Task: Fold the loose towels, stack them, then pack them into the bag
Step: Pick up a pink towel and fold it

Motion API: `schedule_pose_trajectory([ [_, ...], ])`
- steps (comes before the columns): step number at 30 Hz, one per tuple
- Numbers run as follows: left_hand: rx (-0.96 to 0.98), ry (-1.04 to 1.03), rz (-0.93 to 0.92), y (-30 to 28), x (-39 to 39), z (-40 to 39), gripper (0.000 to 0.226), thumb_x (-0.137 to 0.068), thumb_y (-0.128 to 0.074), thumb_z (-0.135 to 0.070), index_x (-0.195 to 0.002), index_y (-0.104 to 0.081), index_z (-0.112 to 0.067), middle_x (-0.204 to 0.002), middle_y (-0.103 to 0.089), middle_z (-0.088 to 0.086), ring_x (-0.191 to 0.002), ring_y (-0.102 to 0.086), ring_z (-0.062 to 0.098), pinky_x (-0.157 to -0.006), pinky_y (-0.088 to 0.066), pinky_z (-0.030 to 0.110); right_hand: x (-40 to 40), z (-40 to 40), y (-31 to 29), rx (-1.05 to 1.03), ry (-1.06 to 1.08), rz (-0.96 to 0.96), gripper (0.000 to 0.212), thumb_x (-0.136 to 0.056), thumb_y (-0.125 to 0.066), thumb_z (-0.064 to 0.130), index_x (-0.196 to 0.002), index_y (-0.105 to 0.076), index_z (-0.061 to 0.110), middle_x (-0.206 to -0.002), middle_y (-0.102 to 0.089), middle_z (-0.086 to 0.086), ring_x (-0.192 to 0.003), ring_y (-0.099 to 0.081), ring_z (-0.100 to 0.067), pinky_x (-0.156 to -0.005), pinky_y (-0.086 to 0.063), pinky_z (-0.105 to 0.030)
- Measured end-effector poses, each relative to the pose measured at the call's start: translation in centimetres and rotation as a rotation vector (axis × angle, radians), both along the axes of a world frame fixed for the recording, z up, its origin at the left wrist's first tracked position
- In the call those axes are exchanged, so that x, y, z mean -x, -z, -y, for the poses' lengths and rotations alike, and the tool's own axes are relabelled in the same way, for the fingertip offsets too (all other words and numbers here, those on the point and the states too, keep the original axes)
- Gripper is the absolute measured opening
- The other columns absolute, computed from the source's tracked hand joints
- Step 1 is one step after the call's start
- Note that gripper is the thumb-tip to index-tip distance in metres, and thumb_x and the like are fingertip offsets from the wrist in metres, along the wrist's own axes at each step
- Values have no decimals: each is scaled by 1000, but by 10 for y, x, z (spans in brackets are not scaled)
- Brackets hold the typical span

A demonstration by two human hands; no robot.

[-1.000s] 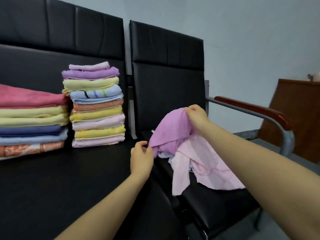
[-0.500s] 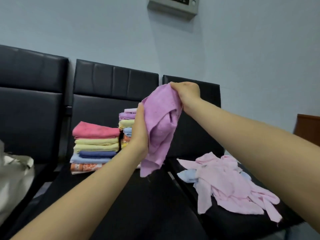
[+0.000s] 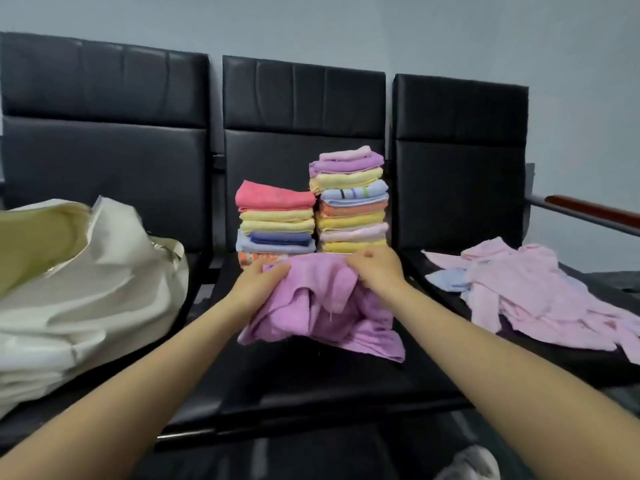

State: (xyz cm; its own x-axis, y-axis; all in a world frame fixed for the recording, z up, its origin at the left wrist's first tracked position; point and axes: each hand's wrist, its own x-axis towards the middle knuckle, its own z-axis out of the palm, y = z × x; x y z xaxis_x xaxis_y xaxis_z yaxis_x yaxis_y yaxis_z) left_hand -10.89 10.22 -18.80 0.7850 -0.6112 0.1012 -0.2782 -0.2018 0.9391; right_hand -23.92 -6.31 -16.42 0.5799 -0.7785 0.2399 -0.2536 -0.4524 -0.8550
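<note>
A crumpled purple towel (image 3: 325, 310) lies on the middle black seat (image 3: 311, 382). My left hand (image 3: 258, 282) grips its upper left edge, and my right hand (image 3: 375, 270) grips its upper right edge. Behind it stand two stacks of folded towels: a shorter stack (image 3: 275, 223) topped with a pink one, and a taller stack (image 3: 351, 202) to its right. A heap of loose pale pink towels (image 3: 533, 292) covers the right seat. A cream cloth bag (image 3: 86, 289) slumps open on the left seat.
The three black seats have tall backrests against a grey wall. A metal armrest with a wooden top (image 3: 588, 214) closes the right end. A shoe (image 3: 467, 465) shows on the floor at the bottom right.
Both hands lifted the purple towel off the right-hand heap, carried it up and left, and have brought it down onto the middle seat. My view has swung left, bringing the bag into sight.
</note>
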Motion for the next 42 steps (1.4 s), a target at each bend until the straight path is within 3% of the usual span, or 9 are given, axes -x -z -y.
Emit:
schedule_pose_trajectory([
  [4,-392,-80,232,36,-37,-14,20,-89,-56,-25,-106,-60,-15,-107,-64,3,-99,-58,21,-81,-44,31,-6,0,54,-303,-88,-45,14,-86,-62,15,-74,-70,18,-69,-64,2,-68,-57,-13,-68,-48,-26],
  [11,-421,-37,635,72,-17,-34,90,-66,-28,-78,-131,-56,-22,-138,-46,3,-132,-36,22,-108,-32,36,-11,6,90,50,-179,-205,16,-87,-62,33,-101,-67,28,-111,-60,3,-98,-62,-12,-89,-51,-32],
  [16,-471,195,866,77,-9,-22,86,-65,-38,-82,-140,-45,-39,-139,-44,-6,-129,-42,17,-107,-34,35,-12,14,81,220,-263,-377,53,-91,-59,36,-142,-45,27,-136,-46,-1,-118,-52,-15,-101,-44,-33],
  [21,-244,179,507,67,-11,-15,64,-61,-44,-68,-90,-78,-22,-99,-62,-19,-91,-59,-3,-87,-47,26,-3,17,75,249,-416,-456,63,-93,-56,41,-150,-30,33,-141,-49,6,-128,-47,-14,-104,-38,-28],
  [24,-63,190,161,45,-7,-14,63,-77,-58,-57,-85,-71,4,-87,-71,10,-76,-61,10,-84,-52,43,3,21,83,274,-354,-415,20,-92,-52,49,-101,-64,37,-102,-64,13,-94,-59,-10,-88,-50,-36],
  [29,282,-176,-316,8,-11,-12,48,-94,-50,-55,-87,-73,-13,-84,-75,4,-82,-69,16,-80,-52,33,14,18,84,223,-283,-349,32,-94,-52,42,-65,-56,29,-68,-56,9,-73,-54,-13,-65,-41,-28],
  [31,353,-162,-348,4,-8,-10,45,-97,-46,-52,-89,-72,-15,-80,-76,2,-83,-70,14,-79,-51,30,13,13,80,216,-269,-337,13,-89,-55,45,-89,-65,37,-90,-61,10,-90,-57,-12,-80,-47,-29],
  [36,399,-24,-477,-4,15,-2,39,-101,-42,-44,-104,-65,-13,-82,-76,-1,-78,-71,8,-68,-52,21,-2,-10,62,-13,-495,-101,69,-88,-67,36,-148,-33,35,-137,-42,8,-131,-35,-4,-108,-33,-26],
  [42,398,-59,-413,-23,23,0,48,-98,-45,-52,-100,-69,-11,-89,-76,5,-88,-71,16,-83,-52,32,-13,-26,55,-178,-614,102,12,-87,-70,11,-90,-66,1,-86,-63,-4,-86,-57,-12,-76,-44,-27],
])
